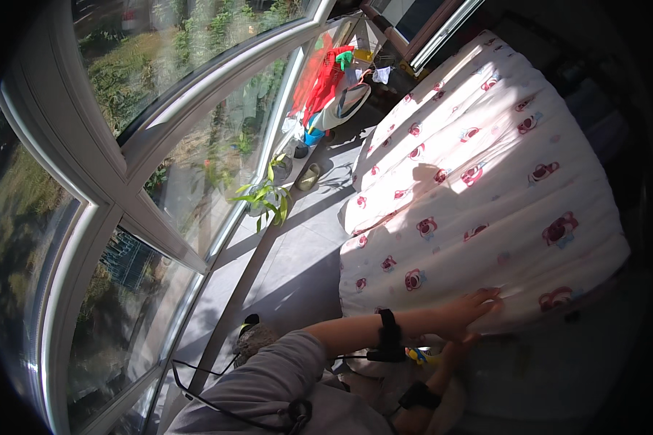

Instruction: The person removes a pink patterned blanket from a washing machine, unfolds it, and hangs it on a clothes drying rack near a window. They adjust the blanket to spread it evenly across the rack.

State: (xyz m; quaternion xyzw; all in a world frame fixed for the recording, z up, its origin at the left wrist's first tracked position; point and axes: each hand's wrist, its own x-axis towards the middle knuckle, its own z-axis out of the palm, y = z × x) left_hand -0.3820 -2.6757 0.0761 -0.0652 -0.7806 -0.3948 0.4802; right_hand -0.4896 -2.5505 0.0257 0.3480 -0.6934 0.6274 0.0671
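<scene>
A white quilt (457,212) printed with pink bear heads spreads before me, partly in bright sun and lying in long soft folds. My left hand (472,311) is at its near edge, fingertips on the cloth; whether they pinch a fold cannot be made out. Just below, my right hand (458,350) is raised close to the same edge, in shade. Its fingers are dim, and any grip on the quilt is unclear. Each wrist wears a black strap, the left one (389,329) and the right one (420,395).
Large white-framed windows (125,190) stand on the left. Green plants (266,198) in glass jars and a slipper (308,176) are by the sill. Red clothing (326,81) hangs farther off. A black cable (223,408) loops beside my sleeve.
</scene>
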